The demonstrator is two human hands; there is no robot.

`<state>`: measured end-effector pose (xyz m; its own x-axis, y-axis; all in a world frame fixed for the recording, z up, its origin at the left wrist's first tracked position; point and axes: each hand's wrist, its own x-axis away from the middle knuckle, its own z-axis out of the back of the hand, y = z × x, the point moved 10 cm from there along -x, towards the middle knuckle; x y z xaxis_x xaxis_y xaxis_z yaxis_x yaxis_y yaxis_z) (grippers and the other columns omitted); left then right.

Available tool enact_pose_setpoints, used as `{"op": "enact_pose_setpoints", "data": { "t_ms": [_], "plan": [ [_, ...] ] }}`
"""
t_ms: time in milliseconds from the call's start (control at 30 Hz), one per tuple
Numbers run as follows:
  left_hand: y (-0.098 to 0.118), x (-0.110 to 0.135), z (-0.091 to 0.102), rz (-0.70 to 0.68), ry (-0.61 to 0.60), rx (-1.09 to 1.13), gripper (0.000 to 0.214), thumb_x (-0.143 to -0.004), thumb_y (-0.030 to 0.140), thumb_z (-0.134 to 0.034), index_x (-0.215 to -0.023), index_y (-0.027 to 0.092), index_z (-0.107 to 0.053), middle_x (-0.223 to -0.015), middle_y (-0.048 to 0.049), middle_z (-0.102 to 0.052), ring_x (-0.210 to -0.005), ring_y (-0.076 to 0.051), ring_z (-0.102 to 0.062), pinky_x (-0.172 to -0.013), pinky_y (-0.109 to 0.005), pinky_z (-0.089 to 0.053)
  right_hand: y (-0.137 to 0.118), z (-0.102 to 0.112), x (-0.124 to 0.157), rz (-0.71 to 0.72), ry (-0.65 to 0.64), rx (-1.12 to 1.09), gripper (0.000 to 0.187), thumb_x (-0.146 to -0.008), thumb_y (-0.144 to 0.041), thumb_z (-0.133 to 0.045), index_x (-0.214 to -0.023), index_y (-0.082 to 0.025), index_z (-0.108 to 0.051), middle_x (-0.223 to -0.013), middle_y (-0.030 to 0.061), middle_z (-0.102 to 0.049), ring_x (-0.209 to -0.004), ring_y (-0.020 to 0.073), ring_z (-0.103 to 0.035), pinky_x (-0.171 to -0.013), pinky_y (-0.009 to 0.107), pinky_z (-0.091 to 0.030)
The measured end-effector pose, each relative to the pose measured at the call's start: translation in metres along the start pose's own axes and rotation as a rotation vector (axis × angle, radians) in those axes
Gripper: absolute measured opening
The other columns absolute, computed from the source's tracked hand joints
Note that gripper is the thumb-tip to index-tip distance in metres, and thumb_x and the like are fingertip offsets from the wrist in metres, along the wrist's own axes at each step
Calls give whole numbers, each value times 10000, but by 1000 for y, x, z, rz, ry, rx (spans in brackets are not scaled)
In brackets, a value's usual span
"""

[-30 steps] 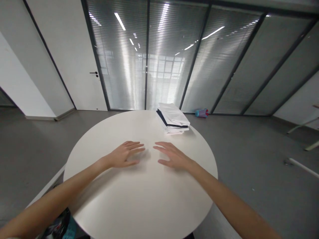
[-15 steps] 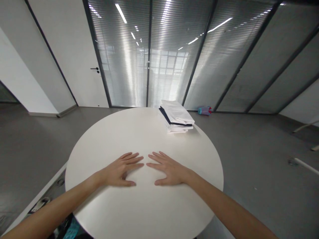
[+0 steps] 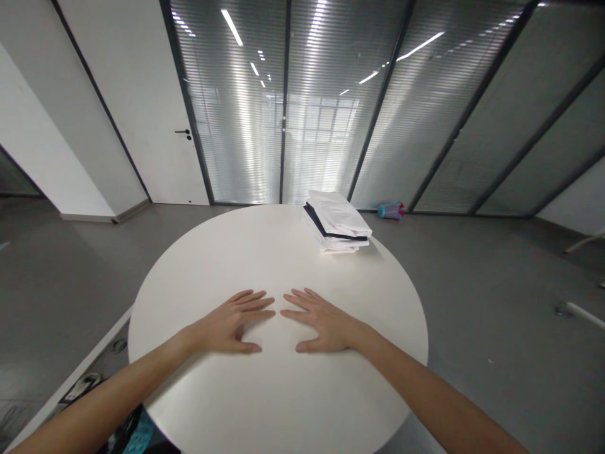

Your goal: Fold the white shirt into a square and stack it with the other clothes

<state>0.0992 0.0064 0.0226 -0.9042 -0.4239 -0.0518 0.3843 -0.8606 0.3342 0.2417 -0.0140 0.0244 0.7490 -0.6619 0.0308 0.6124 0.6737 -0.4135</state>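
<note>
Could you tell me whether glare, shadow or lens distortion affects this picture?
Head view: ceiling strip lights reflect as bright streaks on the glass wall with blinds; the door frames bow outward, a wide-angle effect; the round white table is evenly lit, with soft shadows under the left hand, the right hand and the stack of folded white and dark cloth; focus is sharp.

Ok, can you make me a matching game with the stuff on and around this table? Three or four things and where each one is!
Things:
1. left hand
2. stack of folded clothes
3. blue and red thing
4. door handle

Places:
A. on the floor by the glass wall
B. flat on the round table, fingers spread, next to the right hand
C. on the white door, far left
D. at the table's far edge

Pairs: 1-B, 2-D, 3-A, 4-C
</note>
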Motion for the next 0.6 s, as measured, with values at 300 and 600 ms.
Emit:
{"op": "enact_pose_setpoints", "data": {
  "t_ms": [300, 600],
  "plan": [
    [-9, 7, 37, 31, 324, -119, 269, -972, 386, -535, -1121, 236, -700, -1109, -81, -725, -1055, -226, -650, -923, -359, -457, 8, 27, 2, -23, 274, 39, 383, -967, -430, -567, -1263, -205, -660, -1322, 105, -639, -1241, 241, -548, -1083, 395, -358],
    [-95, 52, 66, 551, 631, 56, 492, -955, 459, -384, -545, 209, -277, -509, 46, -252, -468, -93, -282, -500, -258, -221, 93, 58, 38, -534, 530, -27, 405, -979, -389, -474, -621, -201, -496, -589, -20, -525, -565, 129, -459, -580, 259, -285]
  ]
}}
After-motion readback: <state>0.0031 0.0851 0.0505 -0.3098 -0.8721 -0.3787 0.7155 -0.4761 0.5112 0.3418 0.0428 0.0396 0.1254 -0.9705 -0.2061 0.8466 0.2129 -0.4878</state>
